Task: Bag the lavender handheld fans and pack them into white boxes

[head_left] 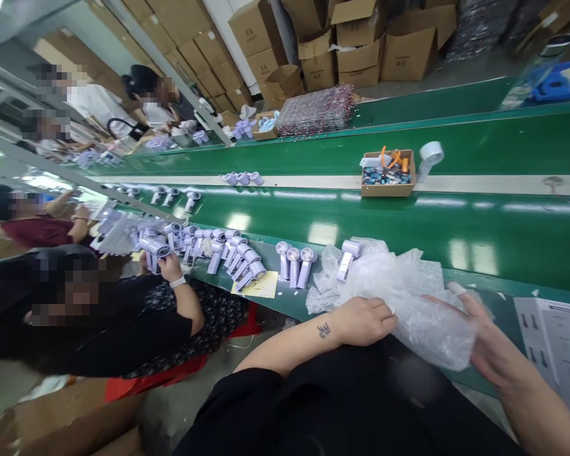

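My left hand is closed, its fingers bunched on the near edge of a clear bubble wrap bag. My right hand is at the bag's right side with fingers stretched apart; some of them show through or behind the plastic. One of its fingertips has a white covering. More crumpled bubble wrap lies beneath and to the left. On it rests a light purple handheld fan. Left of that, several purple fans with round grilles lie side by side on the green bench.
A cardboard box of small parts and orange-handled tools stands beyond, beside a tape roll. Many fans lie leftward, where a co-worker holds one. A printed sheet is at right. Stacked cartons stand behind.
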The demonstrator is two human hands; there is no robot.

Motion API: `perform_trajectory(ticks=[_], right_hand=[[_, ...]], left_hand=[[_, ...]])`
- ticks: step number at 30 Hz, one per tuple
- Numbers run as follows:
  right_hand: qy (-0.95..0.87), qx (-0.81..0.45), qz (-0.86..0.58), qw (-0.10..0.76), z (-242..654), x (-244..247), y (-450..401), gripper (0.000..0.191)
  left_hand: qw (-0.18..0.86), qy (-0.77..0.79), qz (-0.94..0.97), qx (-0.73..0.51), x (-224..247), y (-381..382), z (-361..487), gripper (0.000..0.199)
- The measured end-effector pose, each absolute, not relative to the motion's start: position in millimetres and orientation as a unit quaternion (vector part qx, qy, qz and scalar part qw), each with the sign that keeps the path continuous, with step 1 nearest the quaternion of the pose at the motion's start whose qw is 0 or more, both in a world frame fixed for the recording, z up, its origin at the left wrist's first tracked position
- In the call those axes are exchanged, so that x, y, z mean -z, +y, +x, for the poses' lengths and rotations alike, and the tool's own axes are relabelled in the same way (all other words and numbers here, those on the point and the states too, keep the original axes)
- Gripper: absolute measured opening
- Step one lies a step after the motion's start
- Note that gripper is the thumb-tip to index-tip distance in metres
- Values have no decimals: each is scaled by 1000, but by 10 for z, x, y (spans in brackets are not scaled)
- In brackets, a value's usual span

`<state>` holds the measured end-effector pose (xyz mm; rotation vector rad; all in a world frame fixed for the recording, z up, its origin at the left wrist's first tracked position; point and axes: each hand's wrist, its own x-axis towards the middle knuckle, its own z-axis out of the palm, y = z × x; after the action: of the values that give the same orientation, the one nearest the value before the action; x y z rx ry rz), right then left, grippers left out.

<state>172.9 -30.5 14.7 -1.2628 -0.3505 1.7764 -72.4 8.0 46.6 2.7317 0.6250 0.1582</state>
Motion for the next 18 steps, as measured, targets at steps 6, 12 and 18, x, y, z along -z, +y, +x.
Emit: perform_trajectory(ticks=[6,12,18], right_hand=[[-156,-645,-586,465,1814,82,-326,58],[-72,-581,-573,573,1752,326,-476,50],[-124,-490,-585,634,1797,-186,-655,40]], left_hand=[[140,666,733,-11,25,336,-1542,29],[198,817,527,128,403,655,-1954,37],[244,829,502,-39,101,632,-1910,34]])
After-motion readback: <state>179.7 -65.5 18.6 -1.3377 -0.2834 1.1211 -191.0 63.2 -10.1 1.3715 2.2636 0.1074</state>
